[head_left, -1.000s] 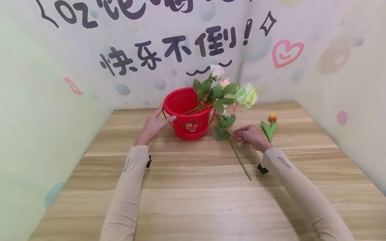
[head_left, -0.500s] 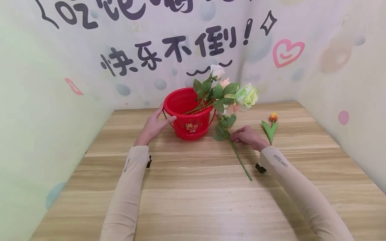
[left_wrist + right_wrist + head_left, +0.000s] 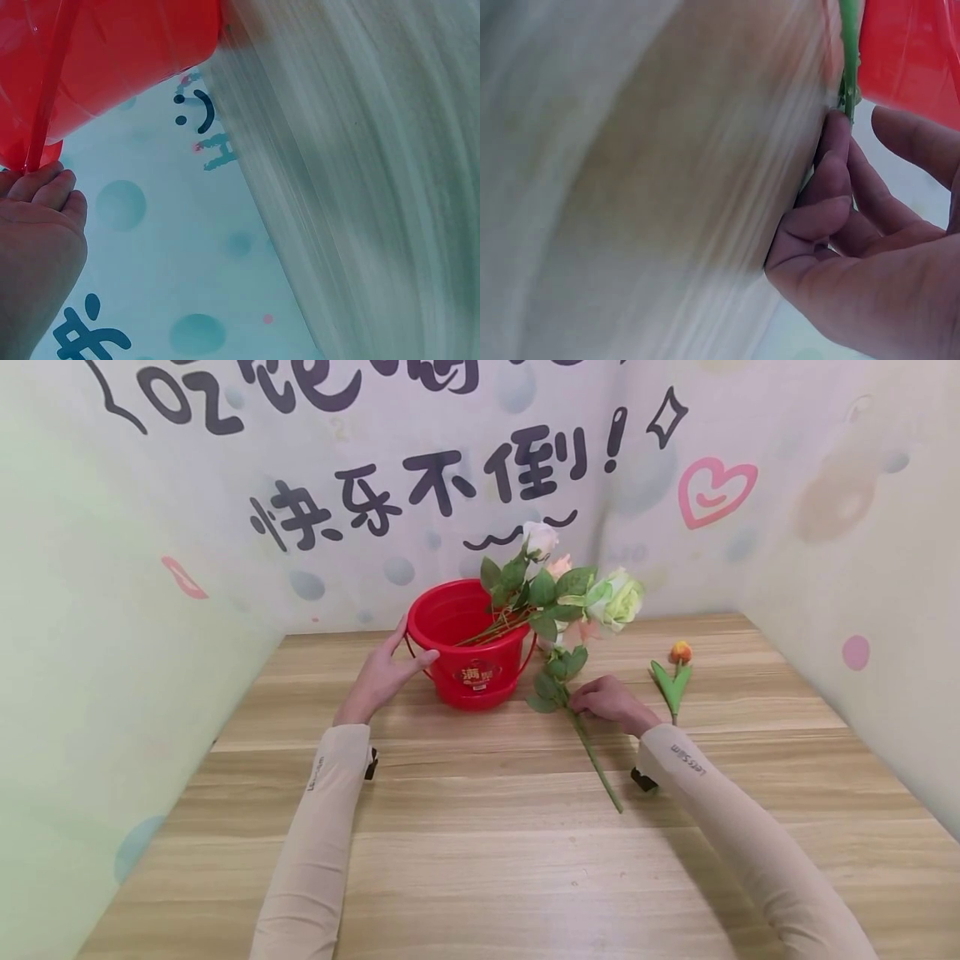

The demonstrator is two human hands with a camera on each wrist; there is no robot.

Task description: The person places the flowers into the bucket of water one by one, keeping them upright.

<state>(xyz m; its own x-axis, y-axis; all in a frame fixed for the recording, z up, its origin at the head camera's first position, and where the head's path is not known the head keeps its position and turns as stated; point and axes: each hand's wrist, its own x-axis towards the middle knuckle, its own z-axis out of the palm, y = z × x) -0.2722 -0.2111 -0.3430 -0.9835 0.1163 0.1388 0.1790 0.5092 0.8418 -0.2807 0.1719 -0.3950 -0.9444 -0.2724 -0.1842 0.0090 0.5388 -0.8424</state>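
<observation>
My right hand [image 3: 611, 700], thumb spread from its fingers, has just reached the leafy flower stem [image 3: 592, 756] lying mid-table [image 3: 465, 860], putting it within grasp. My left hand [image 3: 381, 677] rests spread against the red bucket [image 3: 480, 681], toward the far edge; an orange tulip [image 3: 673, 697] lies nearer the far right corner.

“快乐不倒!” on wall [image 3: 442, 542], “LetsSlim” on sleeve [image 3: 731, 822]
</observation>
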